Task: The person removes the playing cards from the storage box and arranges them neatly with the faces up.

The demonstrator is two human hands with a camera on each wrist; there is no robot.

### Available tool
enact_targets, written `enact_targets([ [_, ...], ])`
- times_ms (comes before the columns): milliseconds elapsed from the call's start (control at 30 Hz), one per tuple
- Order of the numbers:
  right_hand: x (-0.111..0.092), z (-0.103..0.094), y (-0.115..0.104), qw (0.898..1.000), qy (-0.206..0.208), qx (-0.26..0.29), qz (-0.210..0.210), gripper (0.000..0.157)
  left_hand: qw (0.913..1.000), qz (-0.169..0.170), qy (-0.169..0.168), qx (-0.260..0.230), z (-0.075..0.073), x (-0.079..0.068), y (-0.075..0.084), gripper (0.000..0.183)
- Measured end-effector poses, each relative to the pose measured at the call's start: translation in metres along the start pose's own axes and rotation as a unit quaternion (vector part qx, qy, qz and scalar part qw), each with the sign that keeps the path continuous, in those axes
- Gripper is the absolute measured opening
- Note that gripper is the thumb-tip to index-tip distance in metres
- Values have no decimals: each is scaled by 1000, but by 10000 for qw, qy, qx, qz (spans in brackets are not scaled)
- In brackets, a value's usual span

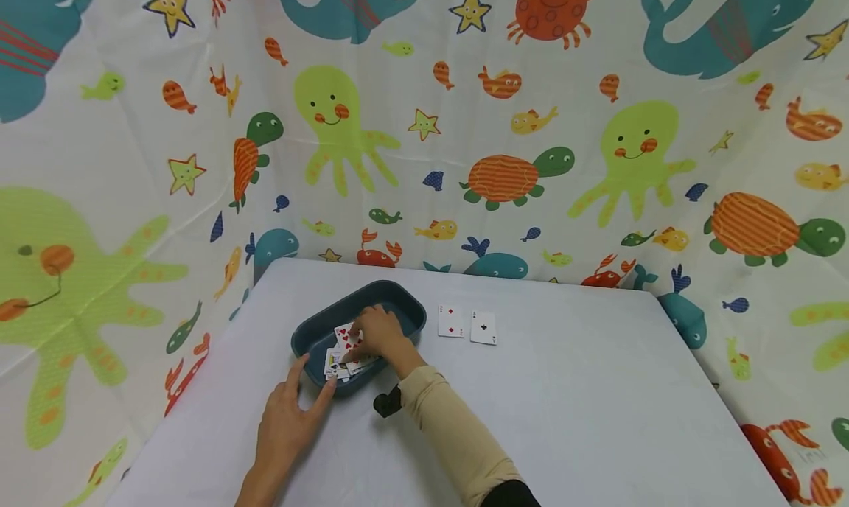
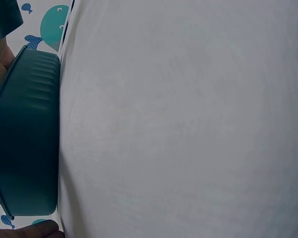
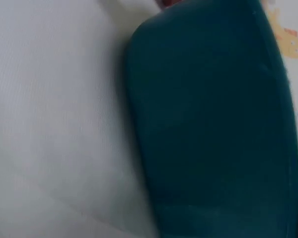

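Note:
A dark teal tray (image 1: 406, 309) sits on the white table with several playing cards (image 1: 337, 365) lying loosely inside it. My right hand (image 1: 379, 331) reaches into the tray from the right, its bent fingers down among the cards, right beside a hearts card (image 1: 346, 337). I cannot tell whether the fingers pinch a card. At the tray's near left end, my left hand (image 1: 289, 418) has thumb and forefinger spread apart, their tips at the rim. In both wrist views, the tray's outer wall (image 2: 27, 139) hides the cards.
Right of the tray, a diamonds card (image 1: 451, 321) and a clubs card (image 1: 484, 328) lie face up side by side on the white tabletop (image 1: 597, 396). A curtain (image 1: 424, 168) printed with sea animals hangs behind the table and along its sides.

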State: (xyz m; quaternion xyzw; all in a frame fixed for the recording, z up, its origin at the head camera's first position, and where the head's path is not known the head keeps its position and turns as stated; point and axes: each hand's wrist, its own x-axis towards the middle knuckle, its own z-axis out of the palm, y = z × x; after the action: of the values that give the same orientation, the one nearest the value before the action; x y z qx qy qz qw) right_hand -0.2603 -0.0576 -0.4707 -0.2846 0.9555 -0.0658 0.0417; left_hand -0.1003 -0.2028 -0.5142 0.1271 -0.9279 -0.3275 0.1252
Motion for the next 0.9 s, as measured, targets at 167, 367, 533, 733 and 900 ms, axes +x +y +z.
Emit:
enact_targets([
  [167, 3, 4, -1, 9986, 1, 525, 115, 89, 10000, 22, 13, 11, -1, 0, 0, 79],
  [367, 6, 8, 0, 9960, -314, 828, 114, 100, 10000, 43, -4, -12, 1, 0, -2, 79],
  [533, 7, 9, 1, 9961, -338, 812, 86, 99, 10000, 34, -7, -19, 1, 0, -2, 80],
  [733, 6, 8, 2, 9952, -267, 936, 70, 98, 10000, 38, -15, -8, 2, 0, -2, 80],
  [900, 3, 1, 2, 9934, -161, 1138, 16, 98, 10000, 20, -37, 0, 1, 0, -3, 80],
])
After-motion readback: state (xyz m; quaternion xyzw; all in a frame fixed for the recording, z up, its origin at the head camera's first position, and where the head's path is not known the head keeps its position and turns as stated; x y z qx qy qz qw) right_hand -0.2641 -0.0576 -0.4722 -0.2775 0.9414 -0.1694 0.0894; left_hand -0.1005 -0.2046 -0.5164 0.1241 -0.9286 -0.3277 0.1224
